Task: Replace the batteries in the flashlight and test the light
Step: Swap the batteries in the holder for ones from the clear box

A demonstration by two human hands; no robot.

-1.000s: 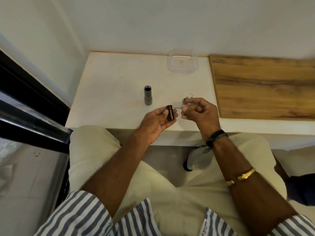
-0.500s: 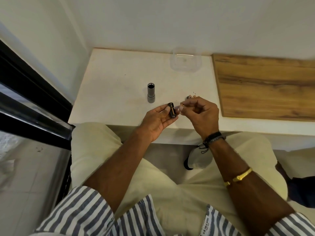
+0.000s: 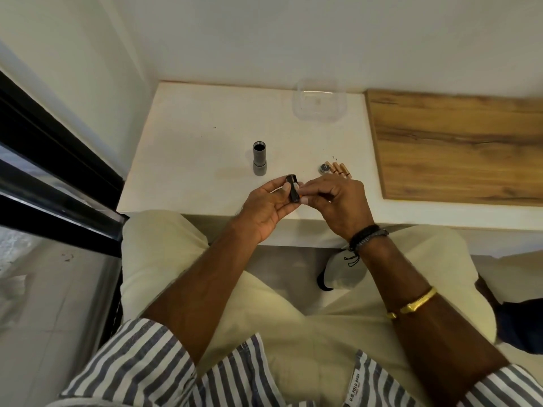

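Battery holder (image 3: 293, 190), a small black cylinder, sits pinched in left hand (image 3: 269, 208) over the near edge of the white table (image 3: 191, 148). Right hand (image 3: 335, 201) is closed, fingertips (image 3: 302, 191) pressing a cell into the holder's side; the cell itself is mostly hidden. Flashlight body (image 3: 259, 160) stands upright and open-topped, well apart behind. Tail cap (image 3: 325, 168) and three loose batteries (image 3: 340, 169) lie just beside each other, near the right hand.

Judgement: check polarity marks before seating; press along the slot, not across; keep the holder steady over the table in case of a drop.
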